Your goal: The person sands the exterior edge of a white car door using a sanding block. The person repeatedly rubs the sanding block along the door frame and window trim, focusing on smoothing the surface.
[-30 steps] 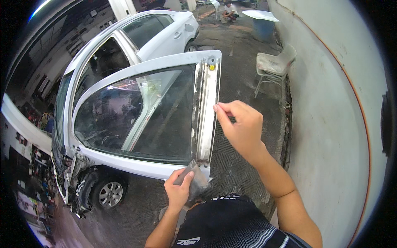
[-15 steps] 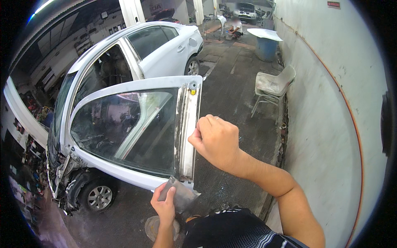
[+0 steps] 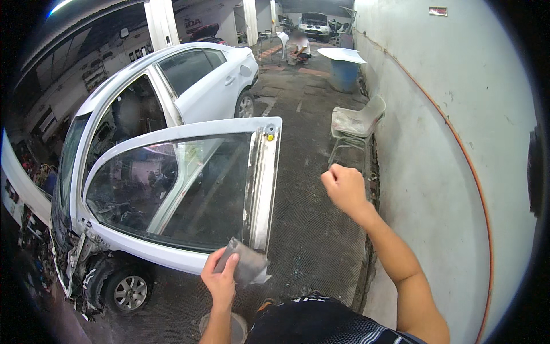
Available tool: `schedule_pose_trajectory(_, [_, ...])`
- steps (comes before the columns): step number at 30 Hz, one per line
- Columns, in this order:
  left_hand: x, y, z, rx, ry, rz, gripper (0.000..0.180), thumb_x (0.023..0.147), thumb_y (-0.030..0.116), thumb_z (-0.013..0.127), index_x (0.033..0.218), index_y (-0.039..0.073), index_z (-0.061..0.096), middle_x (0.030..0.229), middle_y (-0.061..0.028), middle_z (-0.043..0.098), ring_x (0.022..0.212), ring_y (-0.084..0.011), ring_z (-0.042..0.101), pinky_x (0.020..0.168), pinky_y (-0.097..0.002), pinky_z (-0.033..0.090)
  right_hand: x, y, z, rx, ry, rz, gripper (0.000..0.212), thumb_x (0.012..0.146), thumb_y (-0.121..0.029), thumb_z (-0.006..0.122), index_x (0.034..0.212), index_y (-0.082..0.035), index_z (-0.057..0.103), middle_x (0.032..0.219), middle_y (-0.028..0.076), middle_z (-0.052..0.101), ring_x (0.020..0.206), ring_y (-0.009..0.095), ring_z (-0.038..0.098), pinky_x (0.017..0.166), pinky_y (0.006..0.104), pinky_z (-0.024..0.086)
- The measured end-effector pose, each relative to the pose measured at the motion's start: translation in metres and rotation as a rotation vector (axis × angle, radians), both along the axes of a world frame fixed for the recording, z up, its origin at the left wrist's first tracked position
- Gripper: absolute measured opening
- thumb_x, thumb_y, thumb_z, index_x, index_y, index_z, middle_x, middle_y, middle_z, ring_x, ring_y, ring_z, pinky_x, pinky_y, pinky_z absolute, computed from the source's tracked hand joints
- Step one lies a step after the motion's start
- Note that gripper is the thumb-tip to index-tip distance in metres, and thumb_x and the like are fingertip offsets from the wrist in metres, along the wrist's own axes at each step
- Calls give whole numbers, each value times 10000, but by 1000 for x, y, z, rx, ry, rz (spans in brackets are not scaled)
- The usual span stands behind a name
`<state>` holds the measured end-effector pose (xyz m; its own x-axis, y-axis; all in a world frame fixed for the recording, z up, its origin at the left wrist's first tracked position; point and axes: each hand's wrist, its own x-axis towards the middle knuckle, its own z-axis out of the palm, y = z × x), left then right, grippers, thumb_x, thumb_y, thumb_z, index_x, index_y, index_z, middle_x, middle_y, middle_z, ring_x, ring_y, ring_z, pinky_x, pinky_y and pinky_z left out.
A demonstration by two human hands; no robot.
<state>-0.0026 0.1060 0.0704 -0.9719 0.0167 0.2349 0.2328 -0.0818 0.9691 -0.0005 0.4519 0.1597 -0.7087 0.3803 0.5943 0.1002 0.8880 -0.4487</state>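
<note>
Pinching a grey sheet (image 3: 250, 265) with the left hand (image 3: 221, 280) near half past six, before the lower rear corner of the white car door (image 3: 143, 245), cannot tell if touching; holding the right hand (image 3: 346, 192) curled shut near half past three, cannot tell whether empty. Could tear the sheet on the thin rear edge (image 3: 268, 172) by dragging; could knock the wall (image 3: 424, 172) by swinging wide toward three. Freer to move toward one, between rear edge and chair (image 3: 355, 119).

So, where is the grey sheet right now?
In the head view, the grey sheet is in the person's left hand, low and just left of centre, seen against the lower right corner of the white car door.
</note>
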Motion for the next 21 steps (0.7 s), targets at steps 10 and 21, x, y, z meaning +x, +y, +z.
schedule_pose_trajectory(10, [-26,16,67,-149,279,-144,221,868,102,810,1043,-17,747,947,-92,771,857,-127,706,793,-278,550,45,-18,-1,-60,32,276,793,875,-179,803,1546,-60,396,1477,202,513,1281,336,594,1035,421,490])
schedule_pose_trajectory(21, [-64,85,110,-38,405,-169,219,865,100,767,1024,-47,741,903,-104,762,828,-112,691,765,-281,540,-21,-53,108,9,-45,553,1071,794,-210,890,1628,-65,233,1413,189,602,1093,251,695,848,358,578])
